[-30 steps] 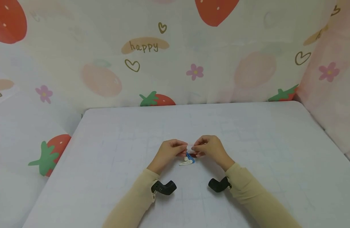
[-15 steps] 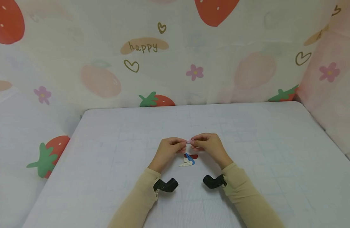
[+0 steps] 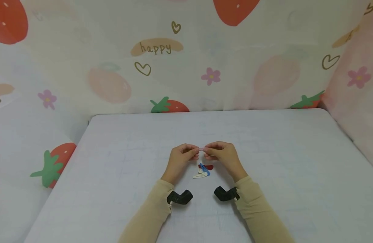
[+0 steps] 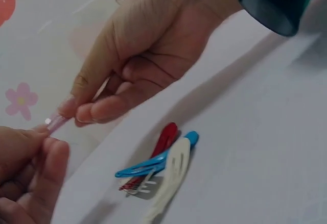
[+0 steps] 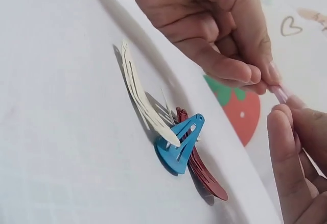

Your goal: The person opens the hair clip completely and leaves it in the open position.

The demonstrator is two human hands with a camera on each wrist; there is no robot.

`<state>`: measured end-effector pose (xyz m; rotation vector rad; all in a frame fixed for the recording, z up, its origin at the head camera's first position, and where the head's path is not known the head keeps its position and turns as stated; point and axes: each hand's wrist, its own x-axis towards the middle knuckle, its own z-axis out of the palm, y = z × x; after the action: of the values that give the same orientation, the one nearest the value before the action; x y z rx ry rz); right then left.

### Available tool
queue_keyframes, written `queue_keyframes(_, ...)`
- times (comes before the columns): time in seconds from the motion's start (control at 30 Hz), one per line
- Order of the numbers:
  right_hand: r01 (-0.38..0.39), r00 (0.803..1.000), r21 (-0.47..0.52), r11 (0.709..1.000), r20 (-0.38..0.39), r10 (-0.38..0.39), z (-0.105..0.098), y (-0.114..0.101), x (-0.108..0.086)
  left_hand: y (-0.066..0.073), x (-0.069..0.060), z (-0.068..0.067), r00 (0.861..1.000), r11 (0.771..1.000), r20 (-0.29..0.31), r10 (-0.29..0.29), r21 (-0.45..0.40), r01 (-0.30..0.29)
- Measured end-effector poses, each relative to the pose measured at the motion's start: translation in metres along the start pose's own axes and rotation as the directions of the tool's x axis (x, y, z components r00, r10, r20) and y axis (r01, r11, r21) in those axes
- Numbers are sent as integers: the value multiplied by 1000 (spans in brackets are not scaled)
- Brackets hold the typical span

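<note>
Head, pink clip: I find the pink clip point(image 3: 201, 149) between both hands, above the table point(image 3: 138, 152).
Head, left hand: The left hand point(image 3: 180, 158) pinches its 9 o'clock end.
Head, right hand: The right hand point(image 3: 225, 157) pinches its 3 o'clock end.
Head, loose clips: Toward 6 o'clock from it, the red clip point(image 3: 209, 167), blue clip point(image 3: 205, 170) and white clip point(image 3: 200, 175) overlap on the table.
Head, change: Compared with a second ago, both hands sit farther toward 12 o'clock, and the red clip, part covered by the right hand then, is uncovered.
Head, meaning: I judge the work is now on the pink clip alone, with the other three left aside.
Left wrist, grip: Fingertips meet both ends of the pink clip; I see only its middle, so cannot tell whether it is snapped or sprung.
Left wrist, loose clips: At 4 o'clock from the pink clip, white crosses blue, and blue crosses red.
Right wrist, grip: Same two-ended pinch, at 2 o'clock in this view.
Right wrist, loose clips: They lie at 8 o'clock from the pink clip, touched by neither hand.
</note>
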<state>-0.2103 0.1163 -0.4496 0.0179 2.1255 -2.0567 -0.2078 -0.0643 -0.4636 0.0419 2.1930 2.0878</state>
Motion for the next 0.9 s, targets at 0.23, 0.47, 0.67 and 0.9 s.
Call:
queue_keyframes(0.23, 26, 1000, -20, 999, -13, -26, -3, 5, 3, -4, -3, 8, 993, 995, -77, 93, 54, -89)
queue_keyframes(0.47, 41, 998, -15, 999, -43, -42, -1, 5, 1, -3, -7, 11, 987, 990, -104, 121, 84, -113)
queue_keyframes(0.67, 66, 995, -43, 997, -75, -69, 3, 4, -2, -3, -10, 15, 975, 983, -139, 175, 79, -165)
queue_keyframes(0.9, 128, 987, -46, 991, -95, -132, 5, 4, -3, -2, -16, 22, 939, 950, -169, 300, 137, -279)
